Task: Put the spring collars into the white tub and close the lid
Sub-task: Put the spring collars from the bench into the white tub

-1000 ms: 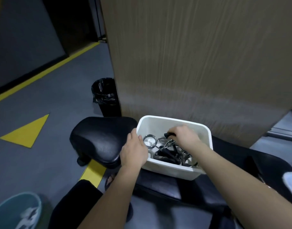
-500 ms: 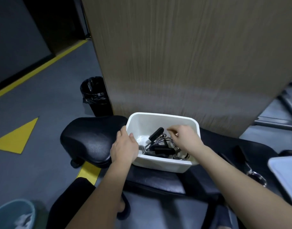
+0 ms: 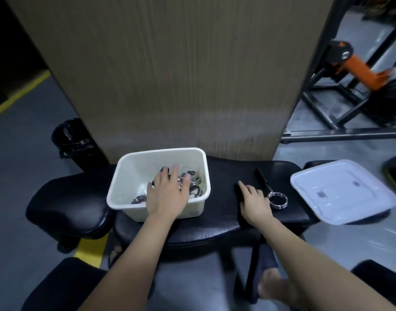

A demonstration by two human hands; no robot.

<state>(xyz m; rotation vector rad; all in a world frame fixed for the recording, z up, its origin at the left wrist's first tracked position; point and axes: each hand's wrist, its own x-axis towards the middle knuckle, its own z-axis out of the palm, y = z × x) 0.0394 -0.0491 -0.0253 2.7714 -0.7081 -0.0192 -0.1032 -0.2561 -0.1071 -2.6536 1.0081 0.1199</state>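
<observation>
Currently, left to right, all placed against the white tub (image 3: 134,176). It sits on the black padded bench (image 3: 224,176), which serves as the counter, lid off. Several spring collars (image 3: 190,179) already lie piled on its floor, chrome coils with black handles.

Left hand (image 3: 168,194) is over the tub's near-right part, palm down, fingers spread flat above the pile. It's open and I see nothing gripped in it, though what's under the palm is hidden.

Right of the tub, on the bench pad, right hand (image 3: 254,202) is down with fingers loosely curled. Index finger looks to rest on one black handle, but the dark-on-dark contrast is poor, so I can't tell if it has closed on anything.

Last loose spring collar (image 3: 276,198) lies just beside that hand, on its far-right side. Coil sits near the knuckles, and the visible handle runs from the coil away from the person and slightly back toward the tub. So the long axis is roughly fore-aft, a bit diagonal.

Right hand is clearly the nearer one; left is well apart from it, with the tub wall between.

White lid (image 3: 340,194) is farthest right of the tub, overhanging the bench end. Probably the right hand's job too, after the collar goes in.
</observation>
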